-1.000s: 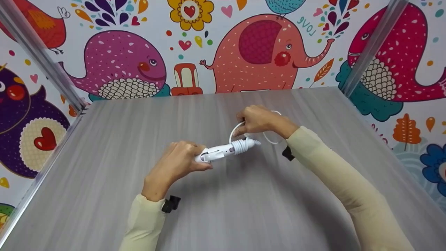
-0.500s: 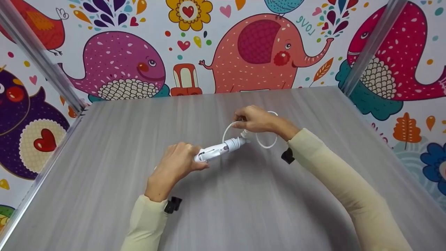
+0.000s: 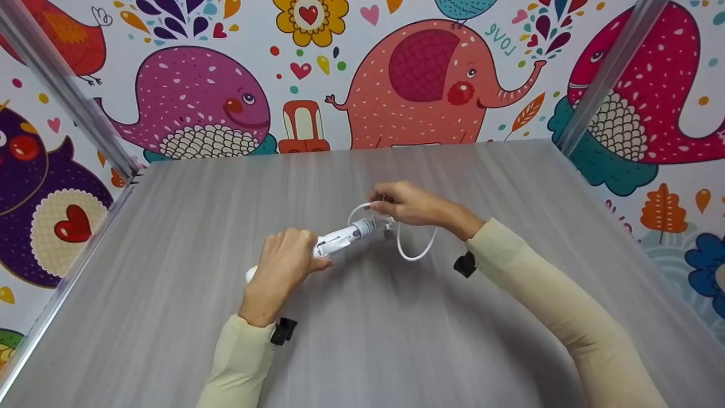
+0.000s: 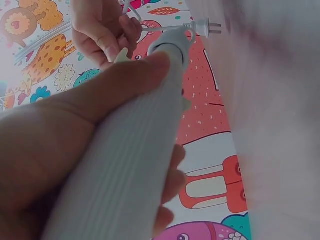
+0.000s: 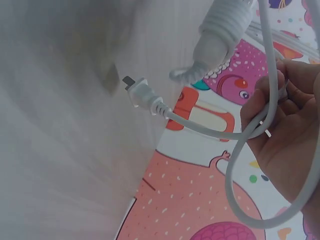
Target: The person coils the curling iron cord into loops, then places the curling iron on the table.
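Observation:
A white hair iron [image 3: 337,242] slants up to the right above the table, its near end showing behind the left wrist. My left hand [image 3: 283,266] grips its body, and the thumb lies along the ridged side [image 4: 130,160] in the left wrist view. Coils of white cord [image 5: 227,25] wrap the far end of the iron. My right hand [image 3: 416,204] pinches the cord just beyond that end. A loose loop of cord [image 3: 416,258] hangs below the right hand. The two-pin plug [image 5: 144,95] dangles from the cord near the iron's tip.
A grey wood-grain table [image 3: 340,351] lies beneath both hands. Behind it stands a wall [image 3: 317,73] printed with cartoon animals. Metal posts [image 3: 612,79] rise at the back corners. Black straps [image 3: 465,264] sit at both wrists.
My right hand has moved left and slightly nearer, carrying the cord. The loose loop has swung left and lower. The iron has shifted left and tilts more steeply, still in my left hand.

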A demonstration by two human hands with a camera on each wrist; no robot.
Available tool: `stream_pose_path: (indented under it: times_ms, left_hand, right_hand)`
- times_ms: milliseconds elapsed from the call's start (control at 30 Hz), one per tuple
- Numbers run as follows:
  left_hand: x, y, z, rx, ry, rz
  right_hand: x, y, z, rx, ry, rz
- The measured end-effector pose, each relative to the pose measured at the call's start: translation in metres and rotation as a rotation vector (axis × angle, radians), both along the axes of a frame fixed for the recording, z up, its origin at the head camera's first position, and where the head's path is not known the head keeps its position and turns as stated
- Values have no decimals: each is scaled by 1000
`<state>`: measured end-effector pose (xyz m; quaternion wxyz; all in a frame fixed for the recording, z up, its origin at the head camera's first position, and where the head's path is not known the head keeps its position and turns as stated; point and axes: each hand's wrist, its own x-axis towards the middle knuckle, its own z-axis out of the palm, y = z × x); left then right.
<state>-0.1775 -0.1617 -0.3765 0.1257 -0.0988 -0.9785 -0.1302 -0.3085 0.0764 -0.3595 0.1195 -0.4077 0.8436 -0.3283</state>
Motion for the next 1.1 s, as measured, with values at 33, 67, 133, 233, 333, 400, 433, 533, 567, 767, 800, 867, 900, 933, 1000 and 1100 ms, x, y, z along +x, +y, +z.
stream_pose_path:
  times_ms: [33, 67, 133, 233, 333, 400, 433, 533, 567, 767, 800, 867, 900, 933, 1000, 1100]
  left_hand:
    - [0, 0, 0, 1, -2, 2]
    - [-1, -1, 0, 5, -6, 5]
    - [-2, -2, -1, 16, -18, 15]
    - [-4, -4, -1, 46, -29, 46]
    - [-4, -4, 0, 76, -8, 79]
    - [-4, -2, 1, 82, 29, 93]
    - [-3, -2, 1, 82, 54, 96]
    - [-2, 0, 1, 82, 137, 106]
    - [-2, 1, 1, 80, 169, 109]
    - [-3, 5, -2, 95, 366, 111]
    - [-3, 6, -3, 97, 396, 108]
    - [-3, 7, -3, 92, 449, 102]
    - [-3, 8, -3, 91, 469, 100]
    - [-3, 9, -3, 86, 487, 97]
    - [-2, 10, -3, 76, 517, 92]
    - [-2, 12, -3, 83, 542, 84]
  right_hand:
    - [1, 0, 0, -6, 0, 6]
    - [3, 0, 0, -12, -5, 10]
    - [5, 1, 1, -25, -32, 15]
    - [8, 4, 0, -61, -79, 19]
    - [10, 8, -2, -112, -104, 29]
    - [11, 10, -3, -143, -110, 43]
    - [12, 11, -4, -158, -119, 53]
    - [14, 13, -4, -193, -166, 80]
    - [14, 13, -4, -202, -185, 87]
    - [12, 16, -2, -239, -241, 108]
    - [12, 16, -2, -240, -249, 107]
    - [11, 16, -1, -233, -263, 102]
    - [11, 16, -1, -228, -270, 96]
    - [11, 15, -2, -226, -274, 89]
    - [11, 14, -3, -223, -274, 61]
    - [11, 11, -7, -243, -245, 0]
